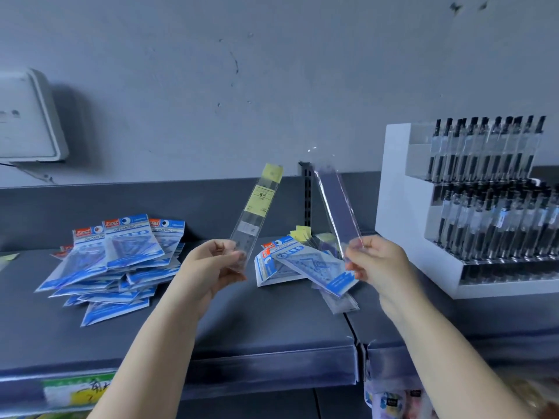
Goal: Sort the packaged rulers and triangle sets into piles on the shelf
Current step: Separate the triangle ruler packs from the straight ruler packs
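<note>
Above a dark grey shelf [272, 334] we hold two packaged rulers upright. A spread pile of blue triangle sets [115, 261] lies at left, a smaller mixed heap [305, 267] between our hands. Our left hand [211, 267] pinches a yellow-labelled ruler [257, 213]; our right hand [378, 264] pinches a clear-sleeved ruler [337, 207].

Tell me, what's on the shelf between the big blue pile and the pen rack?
A smaller mixed heap of triangle sets and rulers, seen in the head view.
</note>
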The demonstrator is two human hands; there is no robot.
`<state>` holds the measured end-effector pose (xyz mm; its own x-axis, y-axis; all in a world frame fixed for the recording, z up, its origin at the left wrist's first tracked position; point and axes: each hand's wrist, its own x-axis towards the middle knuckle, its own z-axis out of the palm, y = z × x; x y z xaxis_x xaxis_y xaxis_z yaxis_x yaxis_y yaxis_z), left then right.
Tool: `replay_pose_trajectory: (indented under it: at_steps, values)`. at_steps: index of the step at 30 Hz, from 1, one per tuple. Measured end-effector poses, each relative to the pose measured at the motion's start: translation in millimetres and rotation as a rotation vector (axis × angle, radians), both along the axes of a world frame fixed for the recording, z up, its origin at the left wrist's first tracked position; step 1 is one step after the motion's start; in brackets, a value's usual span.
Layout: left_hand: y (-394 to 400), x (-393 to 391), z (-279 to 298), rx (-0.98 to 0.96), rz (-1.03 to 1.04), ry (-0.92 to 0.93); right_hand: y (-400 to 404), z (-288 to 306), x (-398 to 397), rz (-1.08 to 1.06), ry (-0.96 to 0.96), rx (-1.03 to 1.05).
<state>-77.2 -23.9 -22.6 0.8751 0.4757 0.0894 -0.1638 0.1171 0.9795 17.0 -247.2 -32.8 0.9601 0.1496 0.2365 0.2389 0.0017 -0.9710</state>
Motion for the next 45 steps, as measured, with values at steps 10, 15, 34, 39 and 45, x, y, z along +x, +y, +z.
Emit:
replay_pose_trajectory:
  at_steps: [10, 15, 34, 39, 45]
  values:
    - [43.7, -77.7, -5.6, -0.099, 0.231, -0.205, 105.4, 8.5, -74.3, 0.467, 0.160, 0.192]
    - [98.6, -135.9, -1.5, -0.031, 0.399, -0.279, 177.6, 15.1, -123.0, 0.615, 0.141, 0.172]
    - [353.1, -264.0, -2.9, 0.376, 0.853, 0.112, 440.3, 26.1, -250.9, 0.801, 0.060, 0.062]
    - [379.8, -264.0, -6.3, 0.634, 0.998, 0.382, 483.3, 40.4, -247.7, 0.663, -0.253, -0.371]
    - [363.3, -261.0, -8.5, 0.897, 0.909, 0.404, 468.4, 27.0, -232.8, 0.503, -0.676, -0.751]
